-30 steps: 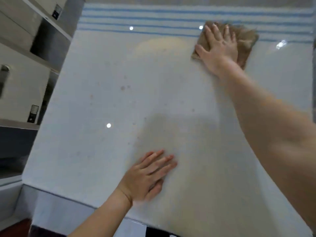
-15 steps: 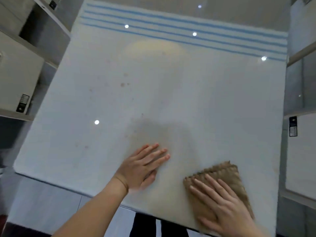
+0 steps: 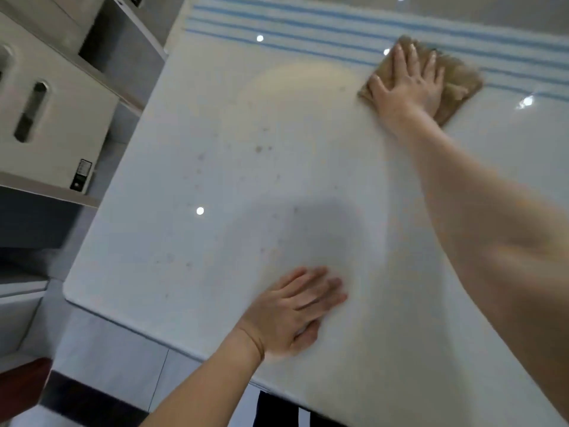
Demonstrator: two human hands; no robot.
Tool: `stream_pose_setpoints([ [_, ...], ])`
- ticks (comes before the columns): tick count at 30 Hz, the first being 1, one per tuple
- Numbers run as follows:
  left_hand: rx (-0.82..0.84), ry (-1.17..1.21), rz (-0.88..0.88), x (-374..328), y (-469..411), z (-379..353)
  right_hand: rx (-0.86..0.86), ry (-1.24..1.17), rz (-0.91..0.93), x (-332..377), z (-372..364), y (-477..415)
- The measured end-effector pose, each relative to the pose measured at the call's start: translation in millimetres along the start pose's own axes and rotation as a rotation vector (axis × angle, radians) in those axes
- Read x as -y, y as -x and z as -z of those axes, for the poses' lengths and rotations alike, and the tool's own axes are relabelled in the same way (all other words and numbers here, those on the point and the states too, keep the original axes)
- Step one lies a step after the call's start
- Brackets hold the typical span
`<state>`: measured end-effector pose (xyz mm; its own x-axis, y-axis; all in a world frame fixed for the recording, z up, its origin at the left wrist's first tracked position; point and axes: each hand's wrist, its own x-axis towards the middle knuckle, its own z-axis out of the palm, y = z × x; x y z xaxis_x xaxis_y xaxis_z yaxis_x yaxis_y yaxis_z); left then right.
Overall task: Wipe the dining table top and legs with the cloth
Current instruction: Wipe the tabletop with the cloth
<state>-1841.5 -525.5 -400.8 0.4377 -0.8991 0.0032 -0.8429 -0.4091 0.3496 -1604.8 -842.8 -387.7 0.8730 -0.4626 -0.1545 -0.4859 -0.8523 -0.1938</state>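
The white dining table top (image 3: 191, 241) fills my view, with blue stripes (image 3: 308, 24) along its far edge. My left hand (image 3: 292, 312) lies flat near the front edge, fingers straight and holding nothing; I judge it braces the long reach. My right hand (image 3: 406, 84), fingers spread, presses the tan cloth (image 3: 458, 84) flat at the stripes. The brown specks (image 3: 260, 148) mid-table look unwiped.

right hand (image 3: 406, 87) flat on cloth (image 3: 458, 84) | left hand (image 3: 292, 312) flat on table (image 3: 184, 241)
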Motion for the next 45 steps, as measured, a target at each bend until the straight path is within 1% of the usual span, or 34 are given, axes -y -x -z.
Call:
stream_pose_setpoints([
  [3,0.026,-0.036,0.003,0,-1,0,0.046,0.001,0.293,58,-15,42],
  [5,0.045,-0.041,0.01,-1,0,1,0.106,0.025,0.502,74,-26,89],
  [8,0.047,-0.058,0.016,-3,-2,4,0.139,0.056,0.754,51,-36,163],
  [11,0.037,-0.049,0.008,-5,-4,7,0.145,0.075,0.836,-12,-36,212],
  [13,0.044,-0.05,0.008,-5,-4,8,0.121,0.105,0.797,-62,-26,223],
  [14,0.052,-0.052,0.012,-5,-4,8,0.11,0.112,0.727,-89,-19,220],
  [16,0.057,-0.053,0.017,-5,-3,8,0.077,0.083,0.483,-138,-2,204],
  [18,0.046,-0.043,0.017,-5,-3,7,0.027,0.054,0.203,-170,15,175],
  [21,0.031,-0.033,0.018,-3,-2,5,-0.042,0.059,-0.076,-167,24,117],
  [23,0.036,-0.029,0.018,-3,-1,4,-0.064,0.027,-0.204,-137,22,77],
  [24,0.032,-0.026,0.018,-3,-1,4,-0.059,0.013,-0.234,-116,19,59],
  [25,0.025,-0.023,0.018,-3,-1,3,-0.038,0.012,-0.228,-92,15,44],
  [27,0.011,-0.016,0.016,-3,-1,4,-0.009,0.026,-0.101,-30,3,25],
  [29,0.01,-0.018,0.022,-4,-2,3,0.017,-0.006,0.103,40,-9,26],
  [32,0.029,-0.029,0.024,-2,0,2,0.086,-0.008,0.415,123,-31,70],
  [33,0.032,-0.037,0.018,-2,0,3,0.102,0.009,0.517,137,-39,91],
  [35,0.046,-0.048,0.011,-2,-1,4,0.128,0.024,0.718,139,-49,130],
  [37,0.063,-0.059,0.017,-3,-2,4,0.134,0.016,0.891,111,-53,156],
  [38,0.063,-0.057,0.023,-4,-2,4,0.131,0.01,0.93,88,-53,162],
  [39,0.058,-0.049,0.025,-4,-2,5,0.123,0.012,0.93,63,-49,163],
  [41,0.055,-0.034,0.026,-4,-3,6,0.078,0.044,0.831,4,-36,151],
  [43,0.042,-0.016,0.032,-5,-2,6,0.011,0.055,0.616,-56,-17,124],
  [45,0.04,-0.007,0.032,-5,-1,6,-0.025,0.044,0.346,-107,7,88],
])
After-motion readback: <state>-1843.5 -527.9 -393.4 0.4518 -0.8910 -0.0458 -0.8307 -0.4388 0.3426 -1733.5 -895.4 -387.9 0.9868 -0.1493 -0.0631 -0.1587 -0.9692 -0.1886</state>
